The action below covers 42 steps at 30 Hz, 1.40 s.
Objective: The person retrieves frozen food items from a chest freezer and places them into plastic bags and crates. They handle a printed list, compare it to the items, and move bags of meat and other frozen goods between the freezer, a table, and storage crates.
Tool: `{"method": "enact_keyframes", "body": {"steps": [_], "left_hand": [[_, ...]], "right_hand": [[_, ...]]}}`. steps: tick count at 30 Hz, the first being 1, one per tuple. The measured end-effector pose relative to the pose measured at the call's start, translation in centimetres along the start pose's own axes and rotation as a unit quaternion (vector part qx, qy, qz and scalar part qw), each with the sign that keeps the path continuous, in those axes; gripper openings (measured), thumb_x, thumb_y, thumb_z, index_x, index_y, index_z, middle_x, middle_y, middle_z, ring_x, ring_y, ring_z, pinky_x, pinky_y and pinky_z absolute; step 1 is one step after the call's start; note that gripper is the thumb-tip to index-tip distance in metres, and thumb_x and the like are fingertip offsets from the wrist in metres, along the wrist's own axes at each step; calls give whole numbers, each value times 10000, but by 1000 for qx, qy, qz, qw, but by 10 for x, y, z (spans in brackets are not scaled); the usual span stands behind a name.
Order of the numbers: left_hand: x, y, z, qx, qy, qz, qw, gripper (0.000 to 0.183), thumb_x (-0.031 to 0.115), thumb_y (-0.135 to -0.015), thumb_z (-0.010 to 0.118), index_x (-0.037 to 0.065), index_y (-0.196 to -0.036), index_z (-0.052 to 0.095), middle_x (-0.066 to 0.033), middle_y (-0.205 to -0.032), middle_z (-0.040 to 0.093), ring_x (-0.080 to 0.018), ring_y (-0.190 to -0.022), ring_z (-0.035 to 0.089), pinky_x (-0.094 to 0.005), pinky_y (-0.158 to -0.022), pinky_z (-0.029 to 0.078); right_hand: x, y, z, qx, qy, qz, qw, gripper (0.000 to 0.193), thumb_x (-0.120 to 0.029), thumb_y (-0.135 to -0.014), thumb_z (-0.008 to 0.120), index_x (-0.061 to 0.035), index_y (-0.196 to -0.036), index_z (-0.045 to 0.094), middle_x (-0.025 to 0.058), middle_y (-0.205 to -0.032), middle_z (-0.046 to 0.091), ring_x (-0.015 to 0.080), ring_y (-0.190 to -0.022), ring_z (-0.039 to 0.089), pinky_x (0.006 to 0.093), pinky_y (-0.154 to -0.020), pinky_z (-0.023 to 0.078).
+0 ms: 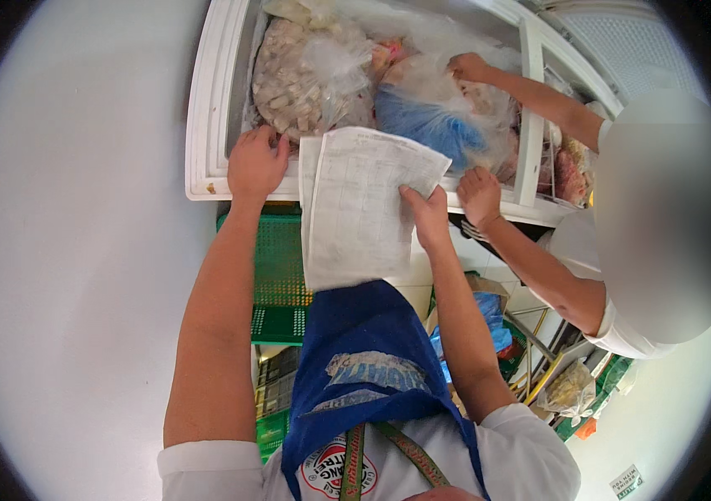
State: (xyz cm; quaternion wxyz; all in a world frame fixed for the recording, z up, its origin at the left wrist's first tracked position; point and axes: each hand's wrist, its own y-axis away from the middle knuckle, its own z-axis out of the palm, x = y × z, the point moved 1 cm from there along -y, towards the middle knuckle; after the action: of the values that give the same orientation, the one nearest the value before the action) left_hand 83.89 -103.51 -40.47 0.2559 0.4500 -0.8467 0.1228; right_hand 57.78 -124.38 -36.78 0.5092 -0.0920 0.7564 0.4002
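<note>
My right hand (427,215) grips several sheets of printed paper (364,204), its thumb lying on top of them. The sheets are creased and overlap the freezer's front edge. My left hand (257,164) reaches over the white rim of the chest freezer (205,142). Its fingers curl down inside, beside a clear plastic bag (301,79) full of pale chunks; what they close on is hidden. Right of that bag lie a blue plastic bag (426,121) and clear, crumpled plastic.
A co-worker on the right has one hand (471,67) on the plastic in the freezer and the other hand (479,196) at its front rim. Below stand green crates (280,267). A clear bag of yellowish pieces (570,388) lies at lower right near metal bars.
</note>
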Motion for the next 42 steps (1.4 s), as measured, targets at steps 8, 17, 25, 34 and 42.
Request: {"method": "enact_keyframes", "body": {"steps": [8,17,25,34,42], "left_hand": [[11,-9,4,-19,-53,10,998,297,329,-961,643,34,-941,671,-173,-985,726,-378,-1030,657,-492,-903,527],[14,-13,2,-61,-79,-17,995,285,319,-958,645,37,-951,688,-180,-964,720,-383,-974,667,-506,-854,533],[23,-15,-3,-69,-76,-53,993,285,323,-961,633,45,-948,697,-193,-966,716,-391,-991,660,-507,-861,527],[14,-15,5,-75,-84,-34,993,283,324,-968,622,54,-978,706,-190,-974,714,-396,-993,660,-507,-867,527],[37,-11,-9,-83,-105,-59,989,291,348,-972,614,75,-985,712,-185,-950,710,-395,-972,658,-505,-854,530]], "right_hand": [[6,-4,-14,-49,62,32,996,288,-89,-888,731,53,-1138,710,94,-1025,760,172,-891,702,330,-813,556],[26,-19,-13,-20,-38,56,997,272,-96,-864,729,35,-1102,728,70,-976,754,145,-847,694,310,-752,558],[24,-16,-10,-23,-39,44,998,286,-101,-864,721,31,-1117,730,76,-995,760,147,-851,702,320,-763,566],[14,-22,-16,-25,-121,104,987,318,-101,-880,742,55,-1154,704,95,-1047,751,173,-916,700,321,-834,553],[-38,-14,-28,-42,-259,103,960,373,-79,-881,731,69,-1218,665,128,-1174,725,214,-1031,692,328,-924,537]]}}
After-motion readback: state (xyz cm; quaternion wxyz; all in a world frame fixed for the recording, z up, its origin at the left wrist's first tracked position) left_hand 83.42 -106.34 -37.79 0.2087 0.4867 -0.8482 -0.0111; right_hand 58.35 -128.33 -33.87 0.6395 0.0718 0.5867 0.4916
